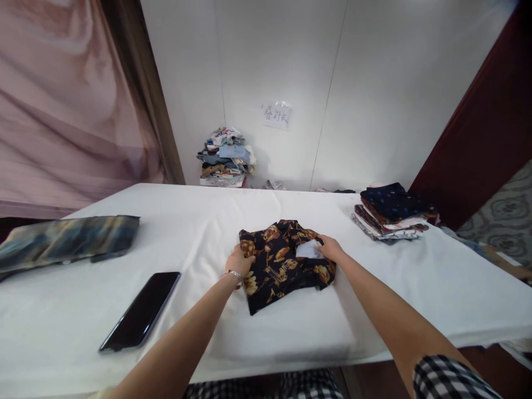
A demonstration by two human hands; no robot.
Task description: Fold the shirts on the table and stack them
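Note:
A dark shirt (276,266) with a brown and yellow floral print lies partly folded on the white-covered table, its lower left corner pointing toward me. My left hand (240,261), with a bracelet at the wrist, grips the shirt's left edge, thumb on top and the other fingers hidden. At the opposite side my right hand (331,249) pinches the shirt's upper right edge. A pale patch (308,250) shows beside the right fingers; I cannot tell whether it is lining or a separate piece.
A black phone (141,311) lies left of my arm. Farther left is a plaid garment (70,241). A folded clothes stack (390,213) stands at the right; another clothes pile (228,158) rises behind the table (187,210). A handwritten paper sign (276,115) hangs on the wall.

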